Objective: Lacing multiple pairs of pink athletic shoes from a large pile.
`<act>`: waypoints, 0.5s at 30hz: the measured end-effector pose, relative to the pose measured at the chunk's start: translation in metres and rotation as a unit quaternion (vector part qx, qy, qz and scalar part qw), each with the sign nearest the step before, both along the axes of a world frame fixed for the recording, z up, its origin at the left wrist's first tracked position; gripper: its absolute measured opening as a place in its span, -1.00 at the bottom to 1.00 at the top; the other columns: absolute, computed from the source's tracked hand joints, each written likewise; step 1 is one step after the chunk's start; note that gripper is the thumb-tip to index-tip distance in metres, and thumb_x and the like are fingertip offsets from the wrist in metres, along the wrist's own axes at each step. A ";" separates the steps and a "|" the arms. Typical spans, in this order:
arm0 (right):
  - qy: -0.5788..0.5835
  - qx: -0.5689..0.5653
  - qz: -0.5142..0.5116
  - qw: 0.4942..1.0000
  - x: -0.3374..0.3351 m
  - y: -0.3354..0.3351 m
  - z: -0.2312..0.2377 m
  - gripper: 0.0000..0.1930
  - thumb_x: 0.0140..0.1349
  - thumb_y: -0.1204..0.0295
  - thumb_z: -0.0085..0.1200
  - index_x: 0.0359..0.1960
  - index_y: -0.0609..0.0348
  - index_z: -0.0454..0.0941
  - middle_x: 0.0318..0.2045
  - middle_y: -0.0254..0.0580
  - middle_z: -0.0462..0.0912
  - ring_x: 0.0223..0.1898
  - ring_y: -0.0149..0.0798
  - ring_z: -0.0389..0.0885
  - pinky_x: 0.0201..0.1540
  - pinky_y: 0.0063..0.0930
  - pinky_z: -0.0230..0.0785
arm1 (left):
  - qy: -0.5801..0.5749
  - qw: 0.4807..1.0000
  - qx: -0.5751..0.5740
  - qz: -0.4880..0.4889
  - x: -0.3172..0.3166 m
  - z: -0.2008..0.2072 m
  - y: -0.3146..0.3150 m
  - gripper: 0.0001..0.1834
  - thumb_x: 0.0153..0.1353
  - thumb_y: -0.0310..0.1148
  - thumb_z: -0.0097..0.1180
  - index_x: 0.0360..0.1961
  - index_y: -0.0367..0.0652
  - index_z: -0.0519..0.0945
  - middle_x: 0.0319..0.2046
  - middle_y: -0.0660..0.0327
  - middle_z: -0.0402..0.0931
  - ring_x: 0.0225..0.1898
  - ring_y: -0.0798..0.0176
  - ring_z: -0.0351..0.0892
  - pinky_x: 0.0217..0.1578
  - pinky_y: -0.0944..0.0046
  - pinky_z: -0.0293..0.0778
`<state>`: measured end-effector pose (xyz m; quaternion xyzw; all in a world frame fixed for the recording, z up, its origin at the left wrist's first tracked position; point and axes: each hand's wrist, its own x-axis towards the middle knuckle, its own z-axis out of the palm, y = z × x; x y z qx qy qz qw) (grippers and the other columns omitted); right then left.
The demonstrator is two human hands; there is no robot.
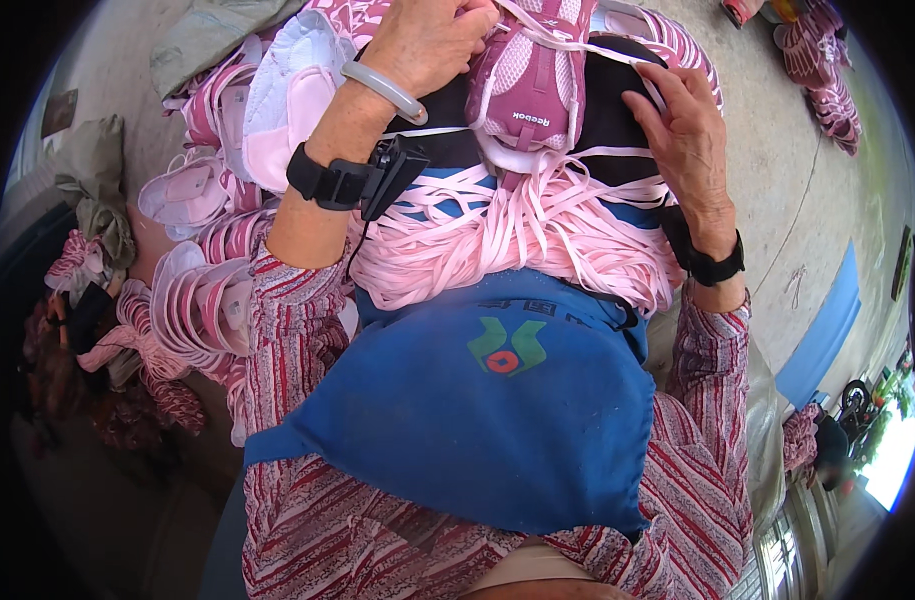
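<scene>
A mauve and pale pink sneaker point(525, 85) rests on my lap, its heel end toward me. Across its upper runs a pale pink shoelace point(567, 45). My left hand point(432, 45), with a pale bangle at its wrist, pinches this lace at the shoe's left side; its fingertips are partly cut off by the top edge. To the right of the shoe, my right hand point(685, 125) has the lace between thumb and fingers, drawn out sideways. Just below the shoe, a tangled heap of loose pink shoelaces point(517, 235) lies on my blue apron point(477, 420).
Stacked pink and white shoe uppers point(202, 300) crowd my left side. More uppers point(827, 80) lie on the concrete floor at the far right, with a blue sheet point(822, 325) nearer. Grey-green cloth point(97, 190) sits at the left.
</scene>
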<state>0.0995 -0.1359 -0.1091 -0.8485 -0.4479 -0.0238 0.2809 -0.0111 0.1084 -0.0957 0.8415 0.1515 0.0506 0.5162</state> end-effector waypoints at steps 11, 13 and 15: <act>0.262 0.022 0.001 0.965 -0.014 0.013 0.010 -0.88 0.20 0.50 0.07 -0.25 0.22 0.52 -0.44 -0.17 0.53 -0.52 -0.33 0.57 -0.47 -0.53 0.40 | -0.034 0.990 0.133 0.002 -0.003 0.011 -0.011 -0.86 0.13 -0.43 -0.01 -0.45 -0.30 0.49 -0.47 -0.04 0.47 -0.34 -0.06 0.50 -0.31 0.11 0.40; 0.270 0.014 0.002 0.963 -0.015 0.012 0.007 -0.89 0.21 0.51 0.05 -0.25 0.24 0.52 -0.45 -0.17 0.53 -0.54 -0.36 0.57 -0.49 -0.56 0.40 | -0.140 0.970 0.197 0.014 -0.001 -0.003 -0.014 -0.87 0.13 -0.44 0.00 -0.44 -0.30 0.51 -0.45 -0.02 0.47 -0.34 -0.04 0.51 -0.30 0.13 0.40; 0.179 0.037 0.039 0.982 -0.011 0.018 0.003 -0.90 0.21 0.51 0.05 -0.26 0.24 0.52 -0.44 -0.16 0.53 -0.53 -0.36 0.58 -0.48 -0.54 0.40 | -0.123 0.975 0.184 -0.010 -0.002 0.004 -0.009 -0.88 0.12 -0.45 0.00 -0.44 -0.30 0.51 -0.45 -0.02 0.47 -0.34 -0.03 0.51 -0.30 0.13 0.41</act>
